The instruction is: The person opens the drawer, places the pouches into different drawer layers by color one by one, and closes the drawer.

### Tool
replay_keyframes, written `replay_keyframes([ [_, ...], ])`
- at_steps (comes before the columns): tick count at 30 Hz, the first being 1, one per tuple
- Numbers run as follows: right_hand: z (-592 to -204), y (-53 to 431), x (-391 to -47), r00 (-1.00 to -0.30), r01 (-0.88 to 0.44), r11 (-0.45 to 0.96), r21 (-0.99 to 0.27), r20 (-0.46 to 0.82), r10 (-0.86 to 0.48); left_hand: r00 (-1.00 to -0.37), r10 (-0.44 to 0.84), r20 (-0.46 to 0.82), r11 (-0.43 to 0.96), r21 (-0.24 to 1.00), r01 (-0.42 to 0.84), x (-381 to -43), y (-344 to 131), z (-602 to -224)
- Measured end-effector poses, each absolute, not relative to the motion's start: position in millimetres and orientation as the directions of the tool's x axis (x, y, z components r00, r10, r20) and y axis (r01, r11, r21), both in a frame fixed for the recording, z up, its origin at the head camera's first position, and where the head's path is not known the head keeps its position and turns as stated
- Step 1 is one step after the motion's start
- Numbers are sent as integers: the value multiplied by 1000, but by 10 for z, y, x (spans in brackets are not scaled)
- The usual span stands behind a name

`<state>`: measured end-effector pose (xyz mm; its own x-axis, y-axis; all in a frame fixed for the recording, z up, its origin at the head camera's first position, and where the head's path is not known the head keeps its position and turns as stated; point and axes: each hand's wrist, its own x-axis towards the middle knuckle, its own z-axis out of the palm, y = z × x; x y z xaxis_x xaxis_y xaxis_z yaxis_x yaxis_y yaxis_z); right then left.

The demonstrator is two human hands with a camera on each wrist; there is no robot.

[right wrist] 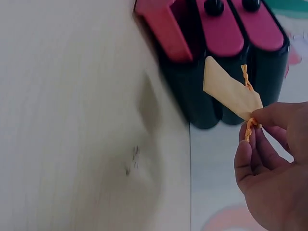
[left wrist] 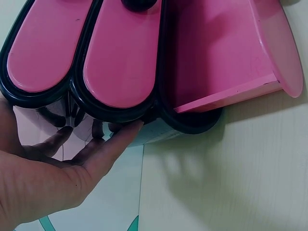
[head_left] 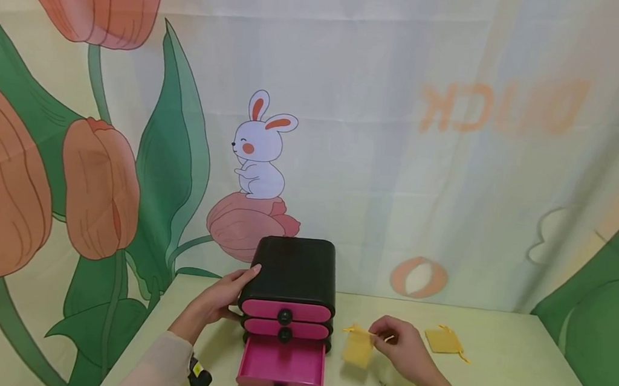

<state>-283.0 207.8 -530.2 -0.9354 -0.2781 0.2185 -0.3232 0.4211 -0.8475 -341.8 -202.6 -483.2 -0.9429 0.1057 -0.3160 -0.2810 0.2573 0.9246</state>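
A black cabinet (head_left: 295, 270) with pink drawers and round black knobs stands on the table. Its bottom drawer (head_left: 284, 364) is pulled out, and nothing is seen inside. My left hand (head_left: 223, 295) rests against the cabinet's left side, thumb by the top edge; in the left wrist view the hand's (left wrist: 62, 168) extended fingers touch the side wall. To the right of the cabinet, my right hand (head_left: 403, 347) pinches a small yellow drawstring pouch (head_left: 358, 348) by its top. The pouch (right wrist: 231, 89) hangs above the table, its orange cord beside the fingertips (right wrist: 244, 153).
Another yellow drawstring pouch (head_left: 442, 341) lies right of my right hand. Tiny dark bits (head_left: 386, 385) lie on the table below that hand. A black and yellow object (head_left: 199, 378) sits beside my left sleeve. A printed curtain (head_left: 372, 161) hangs behind the table.
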Motion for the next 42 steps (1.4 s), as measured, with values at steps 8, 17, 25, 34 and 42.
replay_keyframes([
  [8,-5185,1540,-2626,-904,-401,408,-820,282,-322,-943,113,-314,252,927,-278,-3411,-2031,-4828],
  [17,-5335,1041,-2568,-878,-436,343,-832,311,-363,-944,99,-316,266,922,-281,-3430,-2024,-4811],
  [25,-5538,745,-2571,-898,-394,344,-852,278,-340,-940,102,-326,264,920,-290,-3405,-2026,-4804],
  [34,-5725,549,-2601,-890,-411,362,-837,281,-360,-942,103,-319,267,921,-283,-3402,-2030,-4814],
  [42,-5760,492,-2610,-909,-367,394,-843,235,-345,-940,98,-326,270,918,-290,-3392,-2022,-4805],
])
